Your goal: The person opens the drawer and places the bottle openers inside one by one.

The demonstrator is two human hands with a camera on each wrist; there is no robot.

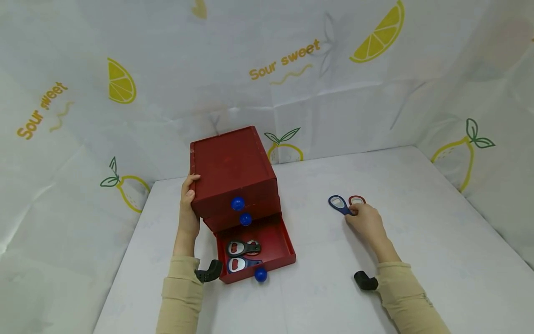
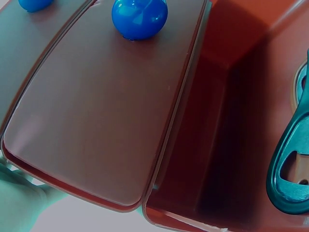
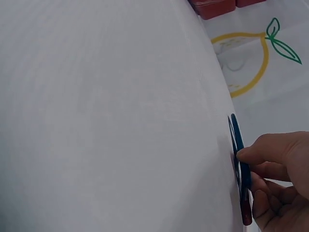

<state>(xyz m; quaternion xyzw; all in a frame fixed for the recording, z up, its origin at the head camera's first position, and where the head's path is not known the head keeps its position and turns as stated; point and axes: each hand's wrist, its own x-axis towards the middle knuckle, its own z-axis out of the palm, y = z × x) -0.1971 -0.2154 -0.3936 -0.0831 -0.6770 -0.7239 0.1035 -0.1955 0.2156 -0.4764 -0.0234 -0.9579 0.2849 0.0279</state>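
Observation:
My right hand (image 1: 369, 225) pinches a blue bottle opener (image 1: 338, 202) by its narrow end, low over the table. Beside it lies a red bottle opener (image 1: 357, 199), partly covered by the fingers. In the right wrist view, thumb and finger hold the blue opener edge-on. My left hand (image 1: 189, 211) rests against the left side of a red drawer box (image 1: 233, 160), fingertips at its top edge. The bottom drawer (image 1: 283, 236) is pulled out. Inside lie a black bottle opener (image 1: 238, 248), a blue-rimmed one (image 1: 239, 265) and another mostly hidden under the black one.
Blue ball knobs (image 1: 238, 203) mark the drawer fronts; the upper drawers are closed. A white cloth printed with lemons (image 1: 121, 81) hangs behind the table (image 1: 317, 283) and along its sides. Black wrist mounts (image 1: 365, 280) stick out from both sleeves.

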